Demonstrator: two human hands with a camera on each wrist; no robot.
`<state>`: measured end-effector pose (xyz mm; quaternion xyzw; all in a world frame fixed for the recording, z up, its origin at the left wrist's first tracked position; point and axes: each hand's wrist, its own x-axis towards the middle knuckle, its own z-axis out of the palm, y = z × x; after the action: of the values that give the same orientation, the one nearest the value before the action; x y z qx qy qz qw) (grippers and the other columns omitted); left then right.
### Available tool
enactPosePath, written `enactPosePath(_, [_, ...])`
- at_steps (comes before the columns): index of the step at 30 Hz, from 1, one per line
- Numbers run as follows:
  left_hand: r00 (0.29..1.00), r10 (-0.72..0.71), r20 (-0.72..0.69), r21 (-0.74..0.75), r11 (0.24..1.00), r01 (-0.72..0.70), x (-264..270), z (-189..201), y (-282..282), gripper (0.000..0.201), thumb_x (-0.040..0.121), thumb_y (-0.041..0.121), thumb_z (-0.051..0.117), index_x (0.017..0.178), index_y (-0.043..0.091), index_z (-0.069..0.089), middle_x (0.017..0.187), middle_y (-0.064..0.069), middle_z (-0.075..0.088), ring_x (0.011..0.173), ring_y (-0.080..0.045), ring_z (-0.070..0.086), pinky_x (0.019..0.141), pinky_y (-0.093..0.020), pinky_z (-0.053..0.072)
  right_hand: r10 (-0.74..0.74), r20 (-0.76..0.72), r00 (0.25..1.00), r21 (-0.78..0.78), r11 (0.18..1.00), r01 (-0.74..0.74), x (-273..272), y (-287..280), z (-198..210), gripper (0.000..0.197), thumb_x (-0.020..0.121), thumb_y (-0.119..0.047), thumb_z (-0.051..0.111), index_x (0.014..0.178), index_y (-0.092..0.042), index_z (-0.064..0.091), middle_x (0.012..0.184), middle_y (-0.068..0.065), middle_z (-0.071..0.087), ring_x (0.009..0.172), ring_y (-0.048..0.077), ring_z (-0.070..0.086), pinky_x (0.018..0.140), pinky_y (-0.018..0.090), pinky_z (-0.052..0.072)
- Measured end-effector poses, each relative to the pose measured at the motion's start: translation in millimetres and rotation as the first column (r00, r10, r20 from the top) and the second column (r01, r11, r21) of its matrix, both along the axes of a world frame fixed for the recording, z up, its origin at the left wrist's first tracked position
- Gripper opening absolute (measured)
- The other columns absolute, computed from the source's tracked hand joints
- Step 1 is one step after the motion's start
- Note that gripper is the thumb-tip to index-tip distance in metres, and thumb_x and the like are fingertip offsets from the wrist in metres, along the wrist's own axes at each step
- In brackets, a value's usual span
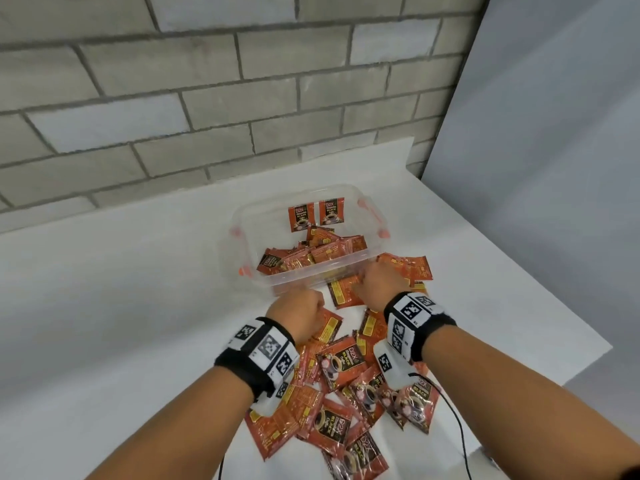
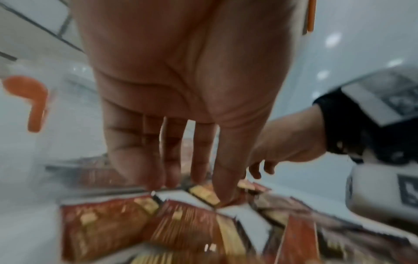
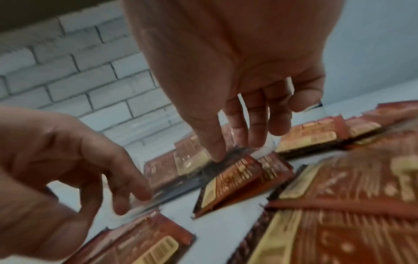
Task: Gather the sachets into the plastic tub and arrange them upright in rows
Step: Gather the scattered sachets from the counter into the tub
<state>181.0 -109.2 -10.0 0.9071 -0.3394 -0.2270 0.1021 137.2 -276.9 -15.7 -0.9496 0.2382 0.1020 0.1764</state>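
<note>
The clear plastic tub [image 1: 236, 237] with orange latches stands mid-table. Two red-brown sachets [image 1: 317, 213] stand upright against its far wall, and several more [image 1: 311, 252] lie in a heap inside. Many loose sachets [image 1: 346, 393] are scattered on the table in front, under my wrists. My left hand [image 1: 298, 306] reaches down at the tub's near wall; its fingers [image 2: 156, 171] look to be behind the clear rim and its thumb outside, on a sachet [image 2: 203, 193]. My right hand [image 1: 377, 282] is at the near right corner, thumb and fingers [image 3: 257, 128] either side of the rim.
A few sachets [image 1: 414, 268] lie to the right of the tub. The white table [image 1: 121, 306] ends at a right edge [image 1: 588, 344]. A grey brick wall [image 1: 173, 116] stands close behind the tub. A black cable [image 1: 455, 420] hangs from my right wrist.
</note>
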Motion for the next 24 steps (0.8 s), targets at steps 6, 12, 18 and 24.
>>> enactPosePath(6, [0.994, -0.087, 0.067, 0.111, 0.991, 0.08, 4, -28, -12, 0.059, 0.081, 0.014, 0.069, 0.136, 0.025, 0.05, 0.133, -0.01, 0.046, 0.124, -0.029, 0.046, 0.1, -0.041, 0.044, -0.192, -0.05, 0.98, 0.038, 0.98, 0.194, 2, 7, -12, 0.04, 0.086, -0.039, 0.064, 0.113, -0.01, 0.056, 0.103, 0.009, 0.064, 0.093, 0.026, 0.063, 0.079, 0.034, 0.054])
enactPosePath(12, [0.986, -0.119, 0.117, 0.159, 0.982, 0.099, 5, -29, -21, 0.044, 0.076, 0.015, 0.078, 0.116, 0.013, 0.061, 0.143, -0.018, 0.036, 0.135, -0.037, 0.032, 0.108, -0.043, 0.035, -0.237, -0.047, 0.97, 0.159, 0.957, 0.241, -2, 2, -16, 0.037, 0.082, -0.028, 0.07, 0.112, -0.009, 0.058, 0.104, 0.008, 0.066, 0.089, 0.022, 0.063, 0.072, 0.03, 0.054])
enactPosePath(18, [0.988, -0.105, 0.113, 0.136, 0.987, 0.09, 7, -24, -27, 0.056, 0.072, 0.02, 0.081, 0.119, 0.01, 0.054, 0.136, -0.013, 0.042, 0.127, -0.033, 0.038, 0.106, -0.04, 0.037, -0.364, 0.128, 0.923, 0.445, 0.853, 0.274, -14, -14, -2, 0.023, 0.085, -0.011, 0.063, 0.108, -0.008, 0.059, 0.094, 0.004, 0.06, 0.08, 0.019, 0.06, 0.062, 0.028, 0.049])
enactPosePath(24, [0.995, -0.052, 0.081, -0.012, 0.998, 0.053, 6, -19, -26, 0.046, 0.081, 0.013, 0.074, 0.118, 0.011, 0.048, 0.114, -0.009, 0.06, 0.104, -0.026, 0.058, 0.088, -0.035, 0.05, -0.564, 0.152, 0.812, 0.758, 0.593, 0.27, -56, -53, 21, 0.011, 0.086, -0.004, 0.058, 0.089, -0.013, 0.062, 0.084, 0.007, 0.069, 0.075, 0.026, 0.068, 0.065, 0.036, 0.058])
